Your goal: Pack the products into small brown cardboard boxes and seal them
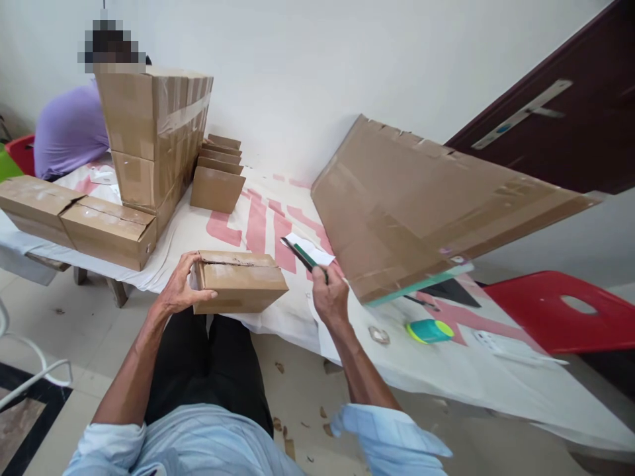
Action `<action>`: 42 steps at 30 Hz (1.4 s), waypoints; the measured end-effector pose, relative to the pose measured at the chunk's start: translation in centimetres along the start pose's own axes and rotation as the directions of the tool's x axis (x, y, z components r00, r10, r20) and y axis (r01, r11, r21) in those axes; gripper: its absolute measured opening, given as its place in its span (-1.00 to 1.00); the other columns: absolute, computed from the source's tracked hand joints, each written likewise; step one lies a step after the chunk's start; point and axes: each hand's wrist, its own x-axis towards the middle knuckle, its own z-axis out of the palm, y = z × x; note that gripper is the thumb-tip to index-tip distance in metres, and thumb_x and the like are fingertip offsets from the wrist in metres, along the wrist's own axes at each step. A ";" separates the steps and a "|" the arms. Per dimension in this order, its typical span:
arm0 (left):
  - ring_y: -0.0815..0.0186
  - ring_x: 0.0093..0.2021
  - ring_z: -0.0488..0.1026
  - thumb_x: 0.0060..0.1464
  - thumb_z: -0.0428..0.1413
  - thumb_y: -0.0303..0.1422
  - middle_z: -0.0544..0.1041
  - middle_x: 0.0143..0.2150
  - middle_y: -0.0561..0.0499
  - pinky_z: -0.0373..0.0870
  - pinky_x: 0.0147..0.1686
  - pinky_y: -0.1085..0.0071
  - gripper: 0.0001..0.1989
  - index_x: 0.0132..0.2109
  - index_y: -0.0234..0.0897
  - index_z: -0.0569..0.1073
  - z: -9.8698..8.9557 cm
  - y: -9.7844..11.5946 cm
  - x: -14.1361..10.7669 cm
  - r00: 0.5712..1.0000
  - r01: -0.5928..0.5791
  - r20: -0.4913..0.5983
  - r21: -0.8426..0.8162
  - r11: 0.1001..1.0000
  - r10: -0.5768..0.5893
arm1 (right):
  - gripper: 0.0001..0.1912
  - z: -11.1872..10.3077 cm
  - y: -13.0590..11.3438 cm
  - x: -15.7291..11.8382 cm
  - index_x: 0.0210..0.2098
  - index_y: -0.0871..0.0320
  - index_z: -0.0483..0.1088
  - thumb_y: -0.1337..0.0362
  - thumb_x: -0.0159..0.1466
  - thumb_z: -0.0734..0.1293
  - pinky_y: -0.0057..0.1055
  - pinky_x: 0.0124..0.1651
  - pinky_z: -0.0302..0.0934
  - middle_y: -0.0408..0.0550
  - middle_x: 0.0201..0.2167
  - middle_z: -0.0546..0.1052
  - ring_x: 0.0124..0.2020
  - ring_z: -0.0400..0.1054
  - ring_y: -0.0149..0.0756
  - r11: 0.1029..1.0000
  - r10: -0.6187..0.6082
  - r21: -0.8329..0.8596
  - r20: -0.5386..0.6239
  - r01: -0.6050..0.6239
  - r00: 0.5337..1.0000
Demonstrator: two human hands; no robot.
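My left hand (181, 285) grips the left end of a small closed cardboard box (238, 287), thumb on its near side and fingers over the top edge. The box is at the table's front edge, just above my lap, with a rough seam along its top. My right hand (330, 294) is closed around a slim black and green utility knife (303, 256), pointing up and left, to the right of the box and apart from it. Behind the knife, a white sheet of paper (312, 247) lies on the cloth-covered table (272, 324).
Stacked cardboard boxes (159, 139) stand at the left, with two boxes (106, 228) in front and cardboard pieces (217, 188) beside them. A large cardboard sheet (397, 198) leans right, near a teal cup (429, 331) and a red chair (565, 314). A person in purple (72, 132) sits behind the stack.
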 end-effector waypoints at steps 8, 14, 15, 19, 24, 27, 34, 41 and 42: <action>-0.16 0.40 0.33 -0.08 0.47 -0.13 0.34 0.39 -0.21 0.46 0.22 -0.07 -0.21 0.26 -0.11 0.38 0.0 -0.1 0.0 1.000 -0.002 0.013 0.003 1.000 0.002 | -0.68 -1.8 -14.0 2.4 -0.30 0.09 0.59 0.02 0.42 0.34 -0.32 -0.23 0.24 -0.08 -0.42 0.56 -0.38 0.40 -0.24 0.859 -0.511 0.237 0.432 0.453 0.743; -0.16 0.40 0.33 -0.08 0.47 -0.13 0.34 0.40 -0.20 0.45 0.24 -0.07 -0.19 0.29 -0.10 0.38 0.0 0.0 0.0 1.000 0.005 0.015 -0.011 1.000 -0.005 | -0.66 -0.6 -16.3 4.1 -0.29 0.09 0.58 0.05 0.47 0.30 -0.35 -0.24 0.19 -0.04 -0.34 0.61 -0.34 0.41 -0.25 0.771 -0.599 0.191 0.541 0.608 0.590; -0.16 0.40 0.33 -0.08 0.47 -0.13 0.33 0.40 -0.19 0.45 0.24 -0.07 -0.18 0.29 -0.10 0.37 0.0 0.0 0.0 1.000 0.007 0.015 -0.008 1.000 -0.007 | -0.67 -0.3 -16.4 4.3 -0.29 0.09 0.57 0.06 0.48 0.30 -0.35 -0.25 0.17 -0.04 -0.33 0.61 -0.33 0.41 -0.26 0.751 -0.610 0.172 0.552 0.638 0.569; -0.15 0.40 0.34 -0.06 0.46 -0.12 0.36 0.38 -0.19 0.45 0.24 -0.07 -0.21 0.28 -0.09 0.38 -0.1 0.0 0.1 1.000 0.000 0.011 0.012 1.000 0.000 | -0.69 0.8 -17.0 4.9 -0.27 0.10 0.56 0.08 0.49 0.31 -0.37 -0.30 0.06 -0.07 -0.34 0.59 -0.33 0.39 -0.28 0.664 -0.639 0.084 0.580 0.743 0.505; -0.15 0.41 0.33 -0.05 0.46 -0.09 0.36 0.37 -0.20 0.40 0.30 -0.12 -0.20 0.29 -0.09 0.38 -0.4 0.1 0.3 1.000 -0.027 0.005 0.021 0.999 0.027 | -0.72 0.4 -16.5 6.3 -0.30 0.10 0.57 0.08 0.46 0.37 -0.35 -0.35 -0.06 -0.07 -0.39 0.58 -0.37 0.36 -0.28 0.614 -0.611 -0.018 0.622 0.789 0.490; -0.14 0.42 0.32 -0.05 0.45 -0.09 0.33 0.40 -0.20 0.41 0.28 -0.12 -0.22 0.28 -0.08 0.37 -0.8 0.0 0.4 1.000 0.004 0.005 0.020 1.000 -0.004 | -0.69 -1.2 -14.8 7.3 -0.35 0.09 0.57 0.05 0.44 0.39 -0.33 -0.37 -0.08 -0.05 -0.40 0.60 -0.37 0.38 -0.26 0.613 -0.580 -0.086 0.625 0.785 0.522; -0.17 0.47 0.27 -0.07 0.47 -0.05 0.26 0.47 -0.25 0.36 0.35 -0.16 -0.08 0.39 -0.09 0.32 -2.6 -0.6 0.7 0.999 0.034 0.032 -0.003 0.999 -0.034 | -0.61 -6.4 -7.9 8.5 -0.34 0.03 0.60 -0.06 0.44 0.32 -0.29 -0.31 0.10 -0.04 -0.34 0.65 -0.36 0.42 -0.19 0.782 -0.487 -0.140 0.469 0.607 0.737; -0.25 0.48 0.24 -0.09 0.49 -0.07 0.24 0.50 -0.24 0.39 0.34 -0.21 0.13 0.55 -0.01 0.18 -4.6 -0.5 1.2 0.993 0.038 0.109 0.054 0.998 -0.044 | -0.55 -2.5 1.6 2.2 -0.05 0.08 0.62 -0.09 0.42 0.26 -0.13 0.02 0.35 0.07 -0.15 0.62 -0.09 0.48 -0.02 0.972 -0.231 -0.001 0.201 0.236 0.952; -0.26 0.49 0.23 -0.09 0.49 -0.08 0.23 0.51 -0.25 0.39 0.33 -0.21 0.15 0.56 -0.01 0.15 -4.7 -0.5 1.3 0.992 0.039 0.119 0.059 0.997 -0.046 | -0.52 -1.0 2.7 0.7 -0.02 0.10 0.60 -0.09 0.41 0.23 -0.10 0.02 0.37 0.11 -0.13 0.60 -0.08 0.47 0.00 0.983 -0.181 -0.004 0.197 0.185 0.964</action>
